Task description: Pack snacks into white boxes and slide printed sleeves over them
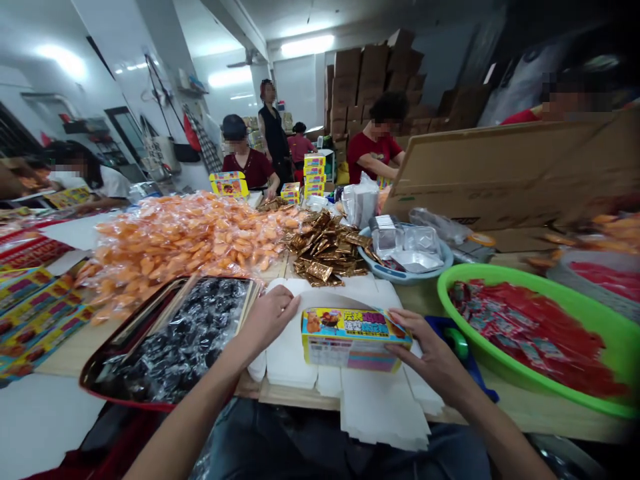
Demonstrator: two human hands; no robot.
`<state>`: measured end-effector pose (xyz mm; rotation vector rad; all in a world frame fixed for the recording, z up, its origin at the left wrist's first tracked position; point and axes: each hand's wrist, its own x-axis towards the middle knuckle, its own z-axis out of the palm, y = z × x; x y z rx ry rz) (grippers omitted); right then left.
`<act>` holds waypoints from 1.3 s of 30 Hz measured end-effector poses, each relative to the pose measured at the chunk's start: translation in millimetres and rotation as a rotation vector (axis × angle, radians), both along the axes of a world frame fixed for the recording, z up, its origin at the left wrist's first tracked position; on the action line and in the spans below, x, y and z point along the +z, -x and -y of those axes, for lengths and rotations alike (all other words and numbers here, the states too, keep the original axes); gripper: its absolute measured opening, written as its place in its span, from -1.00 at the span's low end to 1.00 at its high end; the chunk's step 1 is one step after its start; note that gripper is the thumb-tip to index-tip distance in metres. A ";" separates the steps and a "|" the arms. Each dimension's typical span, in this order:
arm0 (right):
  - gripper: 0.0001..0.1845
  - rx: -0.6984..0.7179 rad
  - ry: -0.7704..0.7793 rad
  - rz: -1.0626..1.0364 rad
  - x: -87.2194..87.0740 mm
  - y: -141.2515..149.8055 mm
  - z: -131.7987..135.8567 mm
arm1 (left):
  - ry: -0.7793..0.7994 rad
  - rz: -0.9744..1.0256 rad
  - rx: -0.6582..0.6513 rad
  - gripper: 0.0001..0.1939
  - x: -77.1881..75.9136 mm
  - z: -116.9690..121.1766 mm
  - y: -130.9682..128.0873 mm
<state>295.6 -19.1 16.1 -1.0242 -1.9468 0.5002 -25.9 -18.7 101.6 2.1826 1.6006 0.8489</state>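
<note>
Centrally, one printed box (353,339) sat on white card blanks (300,353) at the desk's near side. Right hand (433,357): fingers (407,327) half closed, wrapped around the box's right end, holding it. Left hand (267,321): fingers (290,300) curled over a raised white card (325,300) just behind the box, gripping its edge.

Containers, left of the hands: one dark tray (107,370), red-rimmed, filled with black wrapped sweets (175,340), its edge just beside the left wrist. Containers, right: one green basin (500,280) holding red sachets (530,333); one pale blue bowl (410,275) holding foil trays (400,241).

Loose on the desk (525,413): orange sachets (185,240) in a large heap, and gold packets (325,247) in a smaller heap between it and the bowl.

Edges and room: the blanks hung over the desk's near edge. A narrow bare strip of desk ran below the basin. The tray, blanks and basin stood close together, leaving little open room on either side of the hands.
</note>
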 end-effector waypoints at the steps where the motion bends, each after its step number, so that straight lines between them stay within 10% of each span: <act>1: -0.55 -0.005 0.005 0.000 0.6 -0.2 -0.1 | 0.000 -0.067 0.013 -0.53 4.1 0.0 -2.5; 18: -0.57 -0.012 0.042 -0.053 -6.6 0.5 3.2 | -0.164 -0.139 0.093 -0.54 -31.8 25.3 -20.9; 25: -0.68 -0.281 0.131 -0.414 -2.5 43.7 19.5 | 0.016 0.594 0.191 -0.85 -52.4 26.7 -29.6; 32: -0.78 -0.407 0.255 -0.875 -0.4 70.4 9.0 | 0.135 0.969 -0.051 -0.76 -63.2 18.0 -39.3; 39: -0.91 -0.303 0.144 -0.806 -2.4 64.6 9.5 | 0.138 0.926 -0.253 -0.81 -70.1 16.7 -19.5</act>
